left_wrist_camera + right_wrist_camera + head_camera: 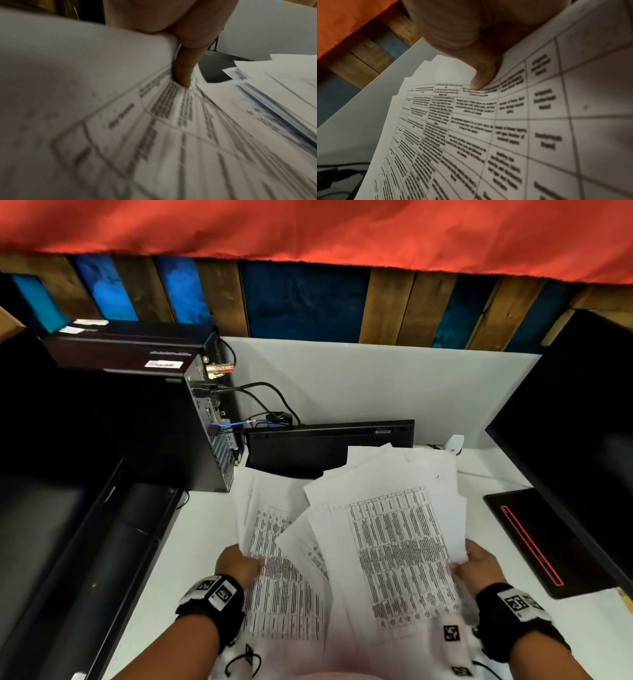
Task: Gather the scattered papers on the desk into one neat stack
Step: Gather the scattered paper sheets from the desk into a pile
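Several white sheets printed with tables point(397, 546) lie fanned and overlapping on the white desk point(191, 546). My left hand point(239, 565) grips the left batch of papers point(284, 577) at its left edge; in the left wrist view the thumb point(183, 70) presses down on a sheet point(171, 135). My right hand point(479, 565) grips the right batch at its right edge; in the right wrist view its thumb point(481, 75) lies on the top sheet point(488, 135). The fingers under the sheets are hidden.
A black keyboard point(329, 443) stands propped behind the papers, partly under them. A black computer tower point(144, 419) with cables stands at the left. A monitor point(575, 419) and its base point(534, 539) are at the right. A white partition point(376, 385) backs the desk.
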`<state>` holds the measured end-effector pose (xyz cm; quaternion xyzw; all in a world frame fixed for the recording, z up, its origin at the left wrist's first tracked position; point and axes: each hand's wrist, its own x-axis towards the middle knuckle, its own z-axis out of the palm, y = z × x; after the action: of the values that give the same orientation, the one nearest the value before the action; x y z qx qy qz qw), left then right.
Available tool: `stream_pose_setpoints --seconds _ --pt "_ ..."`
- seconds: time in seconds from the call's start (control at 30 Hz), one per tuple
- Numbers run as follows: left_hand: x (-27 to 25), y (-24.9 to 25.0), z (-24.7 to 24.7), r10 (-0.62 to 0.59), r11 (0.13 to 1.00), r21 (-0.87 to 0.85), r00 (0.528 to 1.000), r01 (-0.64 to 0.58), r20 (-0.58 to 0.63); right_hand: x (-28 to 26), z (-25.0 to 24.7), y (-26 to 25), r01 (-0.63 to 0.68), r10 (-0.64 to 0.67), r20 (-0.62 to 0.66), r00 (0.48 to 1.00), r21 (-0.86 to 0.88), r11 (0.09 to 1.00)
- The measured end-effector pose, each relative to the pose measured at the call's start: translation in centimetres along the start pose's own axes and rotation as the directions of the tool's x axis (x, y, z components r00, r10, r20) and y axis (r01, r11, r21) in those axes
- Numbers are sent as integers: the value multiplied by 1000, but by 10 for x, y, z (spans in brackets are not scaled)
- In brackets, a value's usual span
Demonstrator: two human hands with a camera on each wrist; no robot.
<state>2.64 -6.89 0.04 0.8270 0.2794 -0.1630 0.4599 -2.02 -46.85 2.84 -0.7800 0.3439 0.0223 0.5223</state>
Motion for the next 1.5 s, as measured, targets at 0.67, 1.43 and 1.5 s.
stream_pose_setpoints --seconds 0.67,1.43,1.5 --pt "-23 -9 25 195 930 -324 980 -174 34 1 49 80 -210 173 305 937 92 973" --pt "9 7 16 21 986 163 996 -36 91 -8 55 0 -1 106 306 946 -325 946" --pt "7 8 20 27 996 78 996 -34 88 -11 68 -4 33 117 321 940 -425 905"
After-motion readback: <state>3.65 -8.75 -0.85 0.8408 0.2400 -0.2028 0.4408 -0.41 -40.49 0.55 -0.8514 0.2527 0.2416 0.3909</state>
